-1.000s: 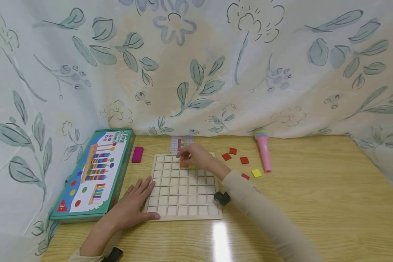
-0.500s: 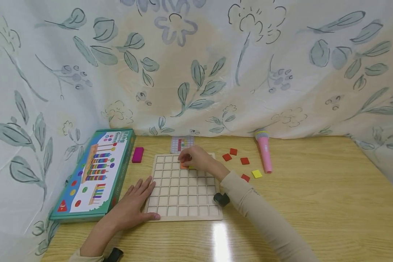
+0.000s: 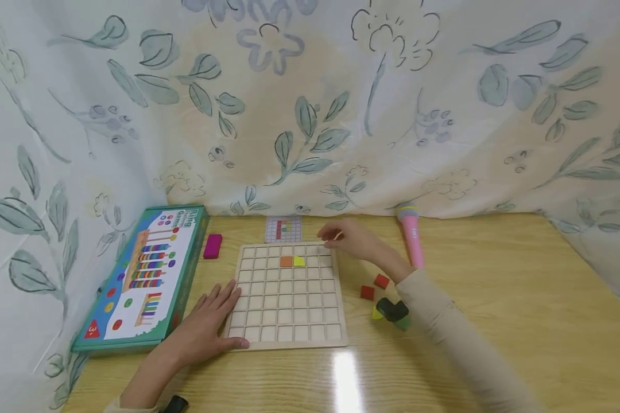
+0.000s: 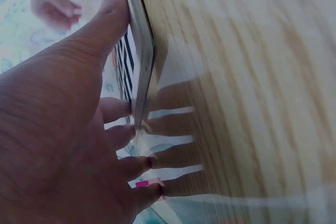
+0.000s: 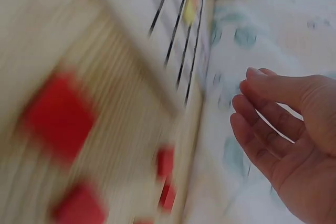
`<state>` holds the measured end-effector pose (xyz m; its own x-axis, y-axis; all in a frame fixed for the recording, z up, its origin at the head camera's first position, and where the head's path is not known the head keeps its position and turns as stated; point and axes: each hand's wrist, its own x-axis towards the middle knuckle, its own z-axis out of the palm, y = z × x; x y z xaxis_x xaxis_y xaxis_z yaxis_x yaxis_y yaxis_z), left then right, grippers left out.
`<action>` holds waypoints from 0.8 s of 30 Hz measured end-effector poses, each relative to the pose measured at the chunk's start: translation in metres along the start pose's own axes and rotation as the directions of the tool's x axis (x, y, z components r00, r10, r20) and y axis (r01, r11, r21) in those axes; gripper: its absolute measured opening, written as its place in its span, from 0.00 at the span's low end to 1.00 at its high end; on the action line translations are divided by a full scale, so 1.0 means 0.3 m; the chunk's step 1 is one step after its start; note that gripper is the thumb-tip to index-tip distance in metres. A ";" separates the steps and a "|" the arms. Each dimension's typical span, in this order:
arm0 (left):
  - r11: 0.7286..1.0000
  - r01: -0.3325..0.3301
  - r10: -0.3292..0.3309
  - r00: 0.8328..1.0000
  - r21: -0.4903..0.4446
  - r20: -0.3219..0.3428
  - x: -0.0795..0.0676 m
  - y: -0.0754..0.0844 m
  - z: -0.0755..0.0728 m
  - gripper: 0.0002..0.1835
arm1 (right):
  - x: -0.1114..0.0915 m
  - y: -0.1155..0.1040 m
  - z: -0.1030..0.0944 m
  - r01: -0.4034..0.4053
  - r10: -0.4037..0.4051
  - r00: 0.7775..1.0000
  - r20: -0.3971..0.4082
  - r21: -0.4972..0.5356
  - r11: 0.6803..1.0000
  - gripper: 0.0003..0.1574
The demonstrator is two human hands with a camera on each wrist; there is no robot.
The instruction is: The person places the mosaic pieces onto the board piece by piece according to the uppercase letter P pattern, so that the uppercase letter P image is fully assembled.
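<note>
A wooden grid board (image 3: 293, 346) lies on the table. My left hand (image 3: 206, 321) rests along its left edge, fingers spread and straight, thumb on the near-left corner. An orange tile (image 3: 286, 261) and a yellow tile (image 3: 299, 261) sit side by side in the second row of cells. Over the board's far right corner is my right hand (image 3: 353, 240); its fingers are loosely bent, and the right wrist view shows nothing between fingers and thumb. Right of the board lie red tiles (image 3: 367, 292), partly hidden by my arm in the head view, with another yellow tile (image 3: 376, 312) and a green piece (image 3: 402, 323).
A patterned grid card (image 3: 271, 230) lies behind the board. To the left are a magenta block (image 3: 212, 246) and a ring game box (image 3: 183, 275). A pink toy microphone (image 3: 411, 232) lies at the back right, before a floral curtain (image 3: 444, 160).
My right hand has left the orange tile and moved right to the board's far corner, uncovering both tiles. My left hand stays on the board's edge.
</note>
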<state>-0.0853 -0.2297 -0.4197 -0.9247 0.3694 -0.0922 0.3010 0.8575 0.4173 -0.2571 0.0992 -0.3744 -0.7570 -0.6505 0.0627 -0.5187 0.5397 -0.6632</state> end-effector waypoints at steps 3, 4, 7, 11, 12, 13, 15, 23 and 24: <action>1.000 0.005 -0.005 1.000 0.012 -0.008 -0.003 0.000 0.000 0.58 | -0.066 0.057 -0.047 -0.030 0.030 0.999 -0.022 0.003 1.000 0.15; 1.000 0.008 -0.008 1.000 0.009 -0.010 -0.004 0.001 0.000 0.58 | -0.091 0.073 -0.061 -0.036 0.035 0.999 -0.031 -0.005 0.999 0.15; 1.000 0.002 -0.001 1.000 0.014 -0.021 -0.004 0.001 -0.001 0.57 | -0.160 0.108 -0.100 -0.026 0.024 0.998 -0.053 -0.042 0.999 0.14; 1.000 0.007 -0.007 1.000 0.001 -0.016 -0.004 0.000 0.000 0.58 | -0.238 0.147 -0.136 -0.013 0.005 0.997 -0.075 -0.106 0.994 0.14; 1.000 0.006 -0.006 1.000 0.001 -0.015 -0.004 0.000 0.000 0.58 | -0.253 0.156 -0.141 -0.016 0.007 0.997 -0.076 -0.109 0.994 0.14; 1.000 0.010 -0.010 1.000 -0.003 -0.010 -0.004 0.000 0.001 0.58 | -0.267 0.165 -0.146 -0.020 0.011 0.997 -0.077 -0.113 0.993 0.14; 1.000 0.014 -0.014 1.000 -0.011 -0.006 -0.004 -0.001 0.003 0.58 | -0.292 0.178 -0.149 -0.038 0.029 0.997 -0.079 -0.118 0.992 0.15; 1.000 0.009 -0.009 1.000 -0.014 -0.014 -0.001 -0.004 0.011 0.58 | -0.363 0.173 -0.097 -0.033 0.027 0.999 -0.046 -0.134 0.990 0.14; 1.000 0.008 -0.008 1.000 -0.014 -0.016 -0.001 -0.004 0.012 0.58 | -0.367 0.171 -0.087 -0.039 0.032 0.998 -0.049 -0.142 0.989 0.14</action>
<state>-0.0845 -0.2295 -0.4233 -0.9308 0.3565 -0.0809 0.2902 0.8552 0.4295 -0.2109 0.2124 -0.3958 -0.7917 -0.6060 0.0775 -0.5401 0.6349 -0.5524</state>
